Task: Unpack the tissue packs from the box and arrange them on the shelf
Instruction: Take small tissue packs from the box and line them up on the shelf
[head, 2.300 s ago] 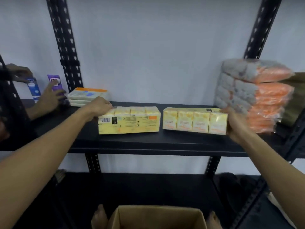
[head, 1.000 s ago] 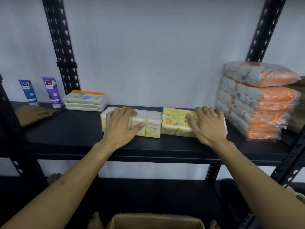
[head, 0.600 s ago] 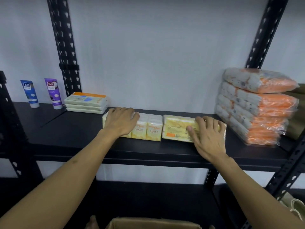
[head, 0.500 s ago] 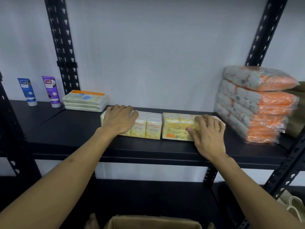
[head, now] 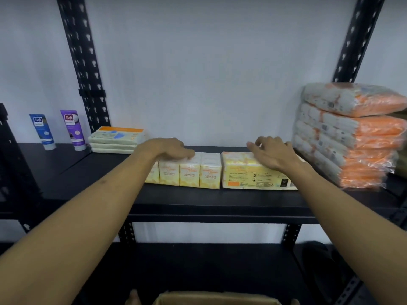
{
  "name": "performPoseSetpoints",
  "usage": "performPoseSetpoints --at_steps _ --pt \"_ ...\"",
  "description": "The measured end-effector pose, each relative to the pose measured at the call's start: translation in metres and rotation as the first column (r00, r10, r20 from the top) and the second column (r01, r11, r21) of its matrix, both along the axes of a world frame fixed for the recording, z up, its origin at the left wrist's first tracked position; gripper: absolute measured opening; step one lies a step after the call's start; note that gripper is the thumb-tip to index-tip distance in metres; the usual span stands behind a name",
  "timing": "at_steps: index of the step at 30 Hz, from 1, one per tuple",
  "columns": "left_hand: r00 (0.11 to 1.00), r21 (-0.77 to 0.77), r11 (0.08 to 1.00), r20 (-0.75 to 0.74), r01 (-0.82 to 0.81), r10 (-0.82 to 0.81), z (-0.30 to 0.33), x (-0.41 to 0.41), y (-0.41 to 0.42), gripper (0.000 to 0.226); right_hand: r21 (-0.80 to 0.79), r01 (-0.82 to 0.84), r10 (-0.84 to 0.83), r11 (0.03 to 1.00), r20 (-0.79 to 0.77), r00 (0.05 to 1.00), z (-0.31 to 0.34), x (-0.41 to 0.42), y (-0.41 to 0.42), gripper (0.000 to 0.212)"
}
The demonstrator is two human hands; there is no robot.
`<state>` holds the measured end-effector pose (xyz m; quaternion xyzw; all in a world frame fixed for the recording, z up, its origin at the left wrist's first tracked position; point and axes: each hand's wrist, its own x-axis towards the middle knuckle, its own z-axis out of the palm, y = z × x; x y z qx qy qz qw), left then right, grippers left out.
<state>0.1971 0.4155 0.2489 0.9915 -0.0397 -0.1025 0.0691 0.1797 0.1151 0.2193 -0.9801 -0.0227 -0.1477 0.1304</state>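
Observation:
Two yellow tissue multipacks stand side by side on the black shelf (head: 220, 208). The left tissue pack (head: 191, 173) shows its row of small packs to the front. The right tissue pack (head: 253, 175) shows its printed label side. My left hand (head: 169, 148) lies palm-down on top of the left pack, fingers spread. Over the right pack my right hand (head: 273, 154) rests on the top, fingers slightly curled and apart. Neither hand grips a pack. The cardboard box (head: 215, 299) shows only its top rim at the bottom edge.
A stack of orange-and-white wrapped packs (head: 352, 137) stands at the shelf's right end. A flat stack of pale packs (head: 116, 139) lies at the back left, beside a blue tube (head: 43, 132) and a purple tube (head: 73, 129). Black perforated uprights (head: 81, 62) flank the bay.
Both packs were set down and pushed back on the shelf. In the last half second my hands have slid up onto the pack tops and my fingers have loosened.

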Motion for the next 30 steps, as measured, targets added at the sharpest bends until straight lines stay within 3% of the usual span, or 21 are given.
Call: performPoseSetpoints --at_steps 2,6,12,16,26,30 --pt "0.987 0.005 1.000 0.162 -0.023 0.022 -0.017 -0.004 -0.003 0.065 0.006 0.030 -0.029 1.000 -0.153 0.988 -0.005 0.009 -0.001 0.073" --pt "0.798 -0.054 0.997 0.598 -0.054 0.076 -0.057 -0.022 -0.007 0.057 -0.012 0.035 -0.036 0.999 -0.030 0.999 -0.014 0.010 -0.005 0.068" --pt "0.543 -0.137 0.990 0.833 0.026 0.101 -0.085 -0.037 -0.005 0.045 -0.006 0.019 -0.019 1.000 0.045 0.999 -0.013 -0.001 -0.002 0.064" --pt "0.475 -0.181 0.975 0.874 0.126 0.101 -0.097 -0.047 -0.001 0.038 -0.013 0.023 -0.022 1.000 0.098 0.995 -0.015 -0.006 -0.002 0.064" --pt "0.493 -0.235 0.961 0.859 0.146 0.135 -0.114 -0.072 0.003 0.040 -0.028 0.057 -0.050 0.998 0.200 0.979 -0.022 -0.014 -0.002 0.063" --pt "0.503 -0.246 0.961 0.851 0.124 0.153 -0.115 -0.074 0.002 0.038 -0.049 0.109 -0.080 0.993 0.406 0.910 -0.038 -0.018 0.000 0.058"
